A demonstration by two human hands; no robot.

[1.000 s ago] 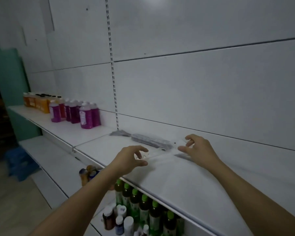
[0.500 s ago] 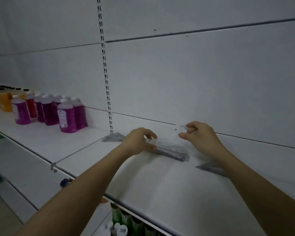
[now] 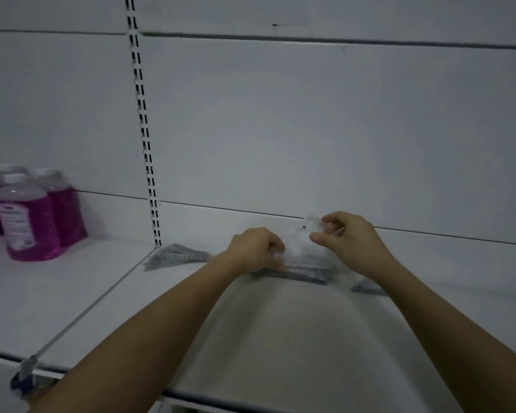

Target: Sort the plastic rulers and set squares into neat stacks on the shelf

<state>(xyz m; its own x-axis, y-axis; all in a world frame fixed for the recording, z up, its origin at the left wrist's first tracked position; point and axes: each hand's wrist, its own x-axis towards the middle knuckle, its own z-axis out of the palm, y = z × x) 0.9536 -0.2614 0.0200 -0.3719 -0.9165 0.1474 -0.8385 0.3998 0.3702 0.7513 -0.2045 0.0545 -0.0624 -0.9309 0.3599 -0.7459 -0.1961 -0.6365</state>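
A clear plastic ruler (image 3: pixel 298 242) hangs tilted between my two hands, just above a dark stack of rulers (image 3: pixel 298 271) lying on the white shelf (image 3: pixel 280 338) near the back wall. My left hand (image 3: pixel 258 247) pinches the ruler's lower left end and rests against the stack. My right hand (image 3: pixel 344 236) pinches its upper right end, which has a small hole. A second stack of clear set squares (image 3: pixel 175 256) lies to the left, by the slotted upright. Another dark piece (image 3: pixel 367 289) lies on the shelf under my right wrist.
Purple liquid bottles (image 3: pixel 27 216) stand at the left on the neighbouring shelf section. A slotted metal upright (image 3: pixel 145 138) runs up the back wall. A thin divider rail (image 3: pixel 84 308) separates the two shelf sections. The shelf's front edge (image 3: pixel 221 400) crosses the bottom.
The view has moved closer and to the right. Both hands have come nearer together, and the clear ruler is now lifted between them over the dark stack.
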